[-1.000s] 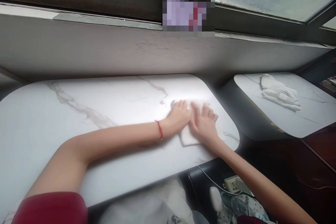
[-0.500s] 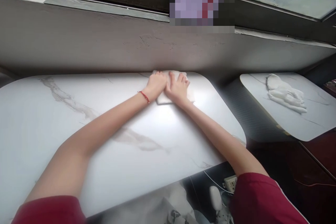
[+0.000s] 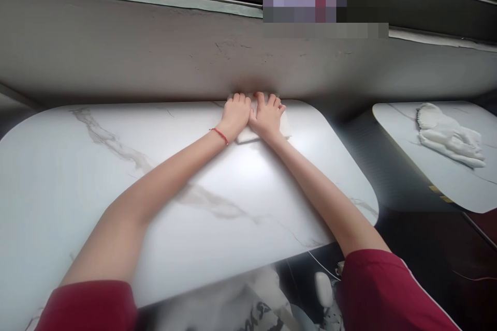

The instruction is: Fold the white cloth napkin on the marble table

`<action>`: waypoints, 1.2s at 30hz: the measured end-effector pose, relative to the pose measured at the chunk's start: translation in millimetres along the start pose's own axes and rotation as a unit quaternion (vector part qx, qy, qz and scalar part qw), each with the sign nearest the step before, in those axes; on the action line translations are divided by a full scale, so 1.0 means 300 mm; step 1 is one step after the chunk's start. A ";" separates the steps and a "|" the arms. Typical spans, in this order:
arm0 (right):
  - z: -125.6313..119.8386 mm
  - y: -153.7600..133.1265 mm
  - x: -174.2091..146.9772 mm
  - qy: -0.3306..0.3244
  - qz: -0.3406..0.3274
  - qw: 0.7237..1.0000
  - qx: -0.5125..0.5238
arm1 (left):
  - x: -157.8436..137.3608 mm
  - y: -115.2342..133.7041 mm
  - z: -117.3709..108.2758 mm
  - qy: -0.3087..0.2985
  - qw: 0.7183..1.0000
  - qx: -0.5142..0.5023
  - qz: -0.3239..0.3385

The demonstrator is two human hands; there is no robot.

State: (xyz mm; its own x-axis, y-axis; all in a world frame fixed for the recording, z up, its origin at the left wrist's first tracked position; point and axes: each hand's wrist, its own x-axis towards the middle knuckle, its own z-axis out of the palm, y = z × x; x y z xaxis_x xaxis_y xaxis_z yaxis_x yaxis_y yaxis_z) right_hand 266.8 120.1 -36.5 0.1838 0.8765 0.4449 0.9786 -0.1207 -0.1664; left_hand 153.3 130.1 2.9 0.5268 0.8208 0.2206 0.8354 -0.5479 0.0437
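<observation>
A folded white cloth (image 3: 285, 128) lies at the far edge of the white marbled table (image 3: 217, 238), against the wall. My left hand (image 3: 236, 114), with a red string bracelet at its wrist, is on the cloth's left part, its fingers close together and curled over it. Beside it, touching at the thumb side, my right hand (image 3: 267, 116) presses on top of the cloth with fingers spread. Much of the cloth is hidden under both hands.
The wall (image 3: 174, 62) rises right behind the table. Across a dark gap to the right, a second marbled table (image 3: 427, 160) bears a crumpled white cloth (image 3: 450, 137). Below the near edge are a white bag (image 3: 233, 305) and a thin white cable.
Both hands have slid a little forward with the cloth, up to the wall. My left fingers show more plainly now. The view has shifted slightly.
</observation>
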 end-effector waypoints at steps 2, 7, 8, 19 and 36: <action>-0.003 -0.004 0.000 0.002 0.001 1.000 0.000 | -0.003 -0.007 0.009 0.012 1.000 0.003 0.004; -0.031 -0.014 -0.016 -0.013 0.003 1.000 0.006 | -0.024 -0.012 0.002 0.008 1.000 0.017 0.008; -0.041 -0.014 -0.026 -0.018 0.001 1.000 0.010 | -0.035 -0.008 -0.004 0.007 1.000 0.022 0.008; -0.341 0.076 -0.528 -0.069 -0.098 0.992 -0.038 | -0.516 0.254 -0.098 -0.007 0.993 0.079 0.084; -0.476 0.214 -0.745 -0.084 -0.056 0.994 0.029 | -0.617 0.353 -0.095 0.036 0.959 0.070 0.272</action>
State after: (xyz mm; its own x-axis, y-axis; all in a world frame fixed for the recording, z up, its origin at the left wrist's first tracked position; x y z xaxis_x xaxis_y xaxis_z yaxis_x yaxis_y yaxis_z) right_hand 301.7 -150.0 -21.0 0.0515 0.9492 0.3104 0.9842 0.0044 -0.1769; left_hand 139.9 -84.4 -5.7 0.8824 0.4041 0.2407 0.4561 -0.8604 -0.2273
